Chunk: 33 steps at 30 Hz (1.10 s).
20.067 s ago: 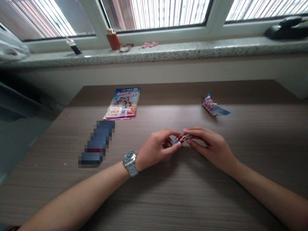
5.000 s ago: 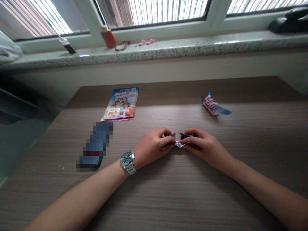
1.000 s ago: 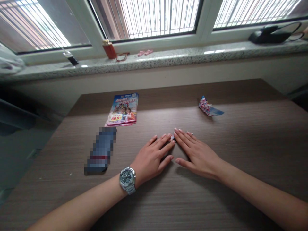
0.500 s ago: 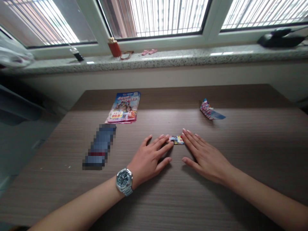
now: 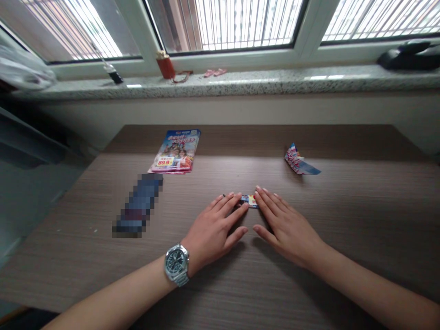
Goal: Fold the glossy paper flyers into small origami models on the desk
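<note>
Resting on the worktop (image 5: 360, 197), the left hand (image 5: 215, 231) and the right hand (image 5: 290, 229) are laid flat, with fingers (image 5: 266, 206) extended and nothing grasped. Between and beneath them, a small folded paper strip (image 5: 250, 200) is covered at both ends, only its middle being exposed. Should uneven pressure be applied, the strip could be skewed and its folds set crooked.

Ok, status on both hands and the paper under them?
Left hand, right hand: open, palms down, touching the paper strip. Strip flat on the table, partly covered. Leaflets apart, farther left.
</note>
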Available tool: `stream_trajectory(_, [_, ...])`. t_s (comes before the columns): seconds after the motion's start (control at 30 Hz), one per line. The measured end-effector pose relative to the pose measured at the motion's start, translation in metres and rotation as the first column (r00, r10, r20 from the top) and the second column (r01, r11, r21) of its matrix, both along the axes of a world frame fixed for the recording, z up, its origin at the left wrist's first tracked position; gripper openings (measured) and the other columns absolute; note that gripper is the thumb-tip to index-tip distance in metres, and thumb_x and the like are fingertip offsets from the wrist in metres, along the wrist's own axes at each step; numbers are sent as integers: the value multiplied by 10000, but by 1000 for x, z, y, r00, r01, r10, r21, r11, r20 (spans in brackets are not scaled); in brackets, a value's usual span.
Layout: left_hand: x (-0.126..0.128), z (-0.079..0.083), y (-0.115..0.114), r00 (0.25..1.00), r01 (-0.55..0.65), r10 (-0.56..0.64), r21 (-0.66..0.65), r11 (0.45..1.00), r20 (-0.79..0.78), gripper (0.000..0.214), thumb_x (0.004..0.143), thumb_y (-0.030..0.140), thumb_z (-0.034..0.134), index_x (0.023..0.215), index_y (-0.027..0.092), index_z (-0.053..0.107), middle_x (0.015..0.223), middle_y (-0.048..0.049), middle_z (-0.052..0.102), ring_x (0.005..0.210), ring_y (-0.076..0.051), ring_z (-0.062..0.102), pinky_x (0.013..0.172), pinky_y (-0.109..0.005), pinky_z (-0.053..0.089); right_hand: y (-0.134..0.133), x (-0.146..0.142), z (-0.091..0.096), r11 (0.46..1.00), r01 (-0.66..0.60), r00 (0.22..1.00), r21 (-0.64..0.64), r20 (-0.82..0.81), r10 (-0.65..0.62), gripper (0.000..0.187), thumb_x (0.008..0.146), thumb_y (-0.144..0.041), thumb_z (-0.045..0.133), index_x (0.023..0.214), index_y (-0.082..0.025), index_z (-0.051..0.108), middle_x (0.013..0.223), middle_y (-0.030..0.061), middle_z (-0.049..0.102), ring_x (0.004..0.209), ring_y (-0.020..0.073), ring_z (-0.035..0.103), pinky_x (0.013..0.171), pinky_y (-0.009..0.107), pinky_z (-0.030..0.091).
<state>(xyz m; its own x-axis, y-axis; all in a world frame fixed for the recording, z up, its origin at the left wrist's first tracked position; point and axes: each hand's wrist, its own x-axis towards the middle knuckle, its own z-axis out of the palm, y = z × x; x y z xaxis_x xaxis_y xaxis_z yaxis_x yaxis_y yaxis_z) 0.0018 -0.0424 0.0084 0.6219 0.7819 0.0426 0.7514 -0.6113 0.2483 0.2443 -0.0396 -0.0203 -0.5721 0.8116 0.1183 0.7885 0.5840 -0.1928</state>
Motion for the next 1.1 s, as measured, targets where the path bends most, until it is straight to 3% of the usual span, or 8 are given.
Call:
stream_trajectory(0.17, [7,-3,4,1000,-7,7,-2,1000,16,541,1037,483,399,1533,267,380,1625,-51,325,1507,-223,302,1255,-436,242,4,-5,1,999,-5,1000,47,-16,6,782,1011,-523,387,1621,-151,69,1670,143,156,1542,273,151,1242,525,196])
stream_trajectory(0.47, [-2,-4,10,1000,-9,9,-25,1000,11,474,1066,324,335,1540,333,349,1626,14,316,1493,-172,329,1248,-443,225,7,-4,-2,998,-46,999,-43,11,47,765,1012,-564,364,1613,-145,145,1674,123,151,1538,231,175,1245,455,233])
stream_trajectory(0.7, [-11,0,12,1000,13,-14,-33,999,-14,479,1073,309,300,1551,319,332,1620,22,315,1490,-153,335,1257,-420,189,8,-3,-2,998,-34,999,-55,10,34,750,1017,-559,357,1614,-159,142,1672,105,164,1537,224,174,1247,439,228])
stream_trajectory(1.1, [-19,3,15,1000,5,-4,30,1000,-10,443,1069,303,355,1505,370,403,1580,9,411,1427,-174,439,1187,-436,280,11,-3,0,997,-28,999,-71,-28,26,655,1043,-501,330,1606,-192,198,1667,70,191,1534,194,186,1247,429,235])
